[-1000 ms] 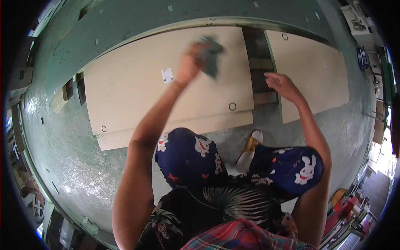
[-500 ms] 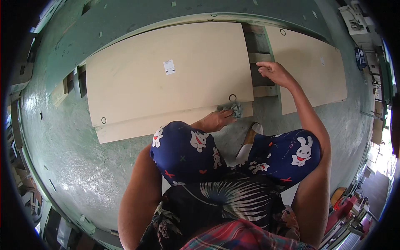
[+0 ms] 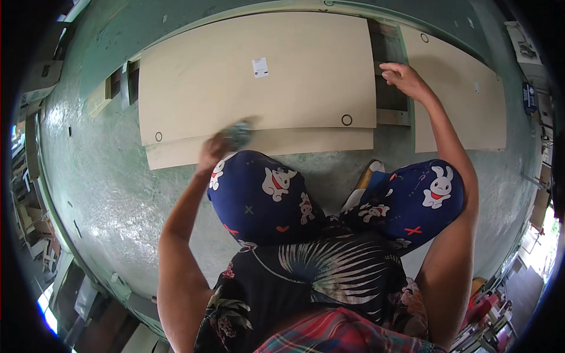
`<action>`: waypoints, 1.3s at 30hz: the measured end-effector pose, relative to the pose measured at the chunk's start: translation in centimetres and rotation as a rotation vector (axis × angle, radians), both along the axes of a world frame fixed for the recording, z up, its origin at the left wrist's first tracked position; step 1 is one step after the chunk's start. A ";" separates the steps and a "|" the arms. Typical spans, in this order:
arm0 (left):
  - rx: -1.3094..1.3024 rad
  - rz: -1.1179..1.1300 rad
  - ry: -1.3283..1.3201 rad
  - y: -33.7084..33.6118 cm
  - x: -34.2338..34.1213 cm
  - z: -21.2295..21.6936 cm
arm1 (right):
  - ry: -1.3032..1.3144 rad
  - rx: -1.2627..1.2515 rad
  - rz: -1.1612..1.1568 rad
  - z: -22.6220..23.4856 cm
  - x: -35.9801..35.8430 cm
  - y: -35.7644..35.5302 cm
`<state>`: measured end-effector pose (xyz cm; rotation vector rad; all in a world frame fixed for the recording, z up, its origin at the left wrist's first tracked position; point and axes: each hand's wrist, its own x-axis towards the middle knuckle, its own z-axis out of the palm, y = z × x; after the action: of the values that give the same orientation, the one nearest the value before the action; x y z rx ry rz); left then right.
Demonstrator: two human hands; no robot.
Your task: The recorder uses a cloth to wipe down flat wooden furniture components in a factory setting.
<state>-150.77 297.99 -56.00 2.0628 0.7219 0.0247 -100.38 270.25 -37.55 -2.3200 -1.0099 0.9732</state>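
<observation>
My left hand (image 3: 215, 149), smeared by motion, grips a crumpled grey-green cloth (image 3: 238, 135). The cloth is over the near edge of a large beige board (image 3: 235, 82), left of its middle. Partly under that board lies a second beige board (image 3: 312, 141), its near strip showing. A white label (image 3: 260, 67) and black rings mark the upper board. My right hand (image 3: 408, 81) holds nothing; its fingers point left, loosely bent and apart, above the gap between this board and another beige board (image 3: 462, 100) on the right.
Wooden slats (image 3: 392, 116) show in the gap under the boards, and more wood pieces (image 3: 115, 85) stick out at the left. The floor (image 3: 106, 176) is green and shiny. Clutter lines both sides. My bent knees (image 3: 265, 194) are close to the boards' near edge.
My left hand has swept the cloth leftward along the boards' near edge, from the right ring to left of the middle. The view has shifted; my right hand stays over the gap.
</observation>
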 end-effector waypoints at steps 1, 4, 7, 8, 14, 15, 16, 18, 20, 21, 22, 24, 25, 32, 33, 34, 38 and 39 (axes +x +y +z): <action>0.319 -0.046 0.092 4.5 -5.7 -0.7 | -0.004 -0.013 0.007 0.1 -0.1 0.5; 0.818 0.223 0.507 14.1 -22.0 1.7 | 0.011 -0.014 0.020 -0.3 -0.4 1.5; 0.918 1.107 0.440 18.2 -31.4 7.3 | 0.037 0.057 0.090 -1.2 -0.9 2.9; 0.975 1.044 0.192 18.3 -30.8 7.9 | 0.037 0.051 0.087 -1.1 -0.7 2.8; 0.803 0.528 -0.275 8.0 -5.5 5.4 | -0.017 -0.059 0.026 -0.4 -0.5 2.0; 0.736 0.376 -0.048 4.7 -2.0 6.4 | 0.004 -0.062 -0.014 -0.4 -0.3 1.7; 0.900 0.165 -0.064 2.5 -1.1 5.3 | 0.044 -0.048 -0.031 -0.9 -0.9 2.6; 0.767 -0.085 -0.239 -3.0 2.5 4.2 | 0.039 -0.057 -0.030 -1.0 -1.2 2.4; 0.313 -0.085 -0.112 -7.0 4.0 3.5 | 0.033 -0.061 -0.041 -1.0 -1.1 2.0; 0.316 -0.074 -0.115 -6.6 3.2 2.9 | 0.034 -0.082 -0.055 -1.0 -0.9 1.8; 0.482 -0.190 -0.126 -6.1 1.9 2.0 | 0.032 -0.107 -0.078 -0.8 -0.7 1.3; 0.704 -0.261 -0.180 -3.9 -2.3 -0.4 | 0.034 -0.131 -0.088 -0.4 -1.3 1.6; 0.713 -0.227 -0.130 -2.2 -4.0 -0.9 | 0.032 -0.149 -0.101 -0.3 -1.3 1.5; 0.896 -0.074 0.095 9.5 -13.6 1.0 | 0.023 -0.215 -0.144 -0.6 -0.9 1.0; 0.901 -0.092 0.080 10.4 -13.8 1.0 | 0.012 -0.221 -0.148 -0.5 -0.8 0.9; 0.908 -0.109 0.068 11.0 -14.2 1.1 | 0.011 -0.217 -0.142 -0.3 -0.9 1.2; 0.933 -0.078 0.062 13.0 -16.5 -0.4 | -0.008 -0.208 -0.148 0.6 -1.5 1.7; 0.949 0.050 0.056 14.6 -20.5 -0.7 | 0.014 -0.195 -0.130 -0.1 -2.0 2.5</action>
<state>-171.28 312.59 -56.74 2.9449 0.8975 0.4075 -102.36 272.79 -37.60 -2.4974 -0.7777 1.0761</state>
